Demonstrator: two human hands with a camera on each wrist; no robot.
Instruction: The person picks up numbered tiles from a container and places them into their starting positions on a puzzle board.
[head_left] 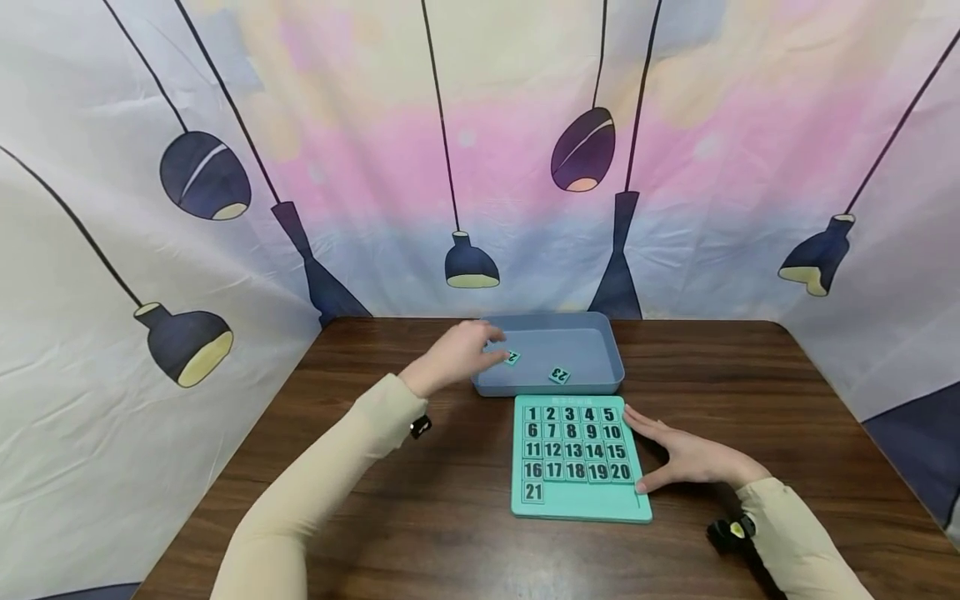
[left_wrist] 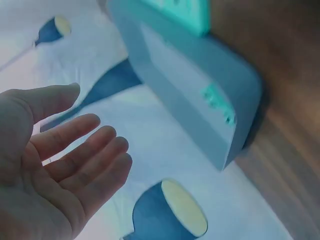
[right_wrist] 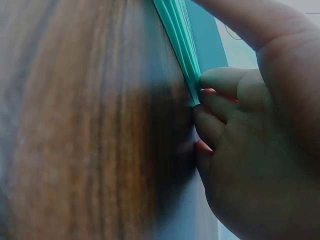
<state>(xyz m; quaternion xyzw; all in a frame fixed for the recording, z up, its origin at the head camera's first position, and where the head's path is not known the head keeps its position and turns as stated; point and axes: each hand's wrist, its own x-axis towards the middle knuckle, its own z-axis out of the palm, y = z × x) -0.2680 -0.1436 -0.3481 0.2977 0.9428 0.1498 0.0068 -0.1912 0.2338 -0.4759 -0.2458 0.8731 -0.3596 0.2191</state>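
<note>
A mint-green number board [head_left: 592, 502] lies on the table with numbered tiles in rows from 1 to 21. The rest of its bottom row is bare. My right hand [head_left: 690, 454] touches the board's right edge, thumb spread from the fingers; in the right wrist view its fingertips [right_wrist: 212, 79] meet that edge. Behind the board stands a blue-grey tray [head_left: 558, 337], holding a tile marked 23 [head_left: 559, 375] and another tile [head_left: 513, 357] partly covered by my left hand [head_left: 461, 354]. That hand is over the tray's left end, its fingers loosely bent and holding nothing in the left wrist view.
The dark wooden table [head_left: 420, 533] extends around the board and tray. A fabric backdrop [head_left: 390, 167] printed with hanging lamps rises behind the table. The tray's raised walls stand close to the board's far edge.
</note>
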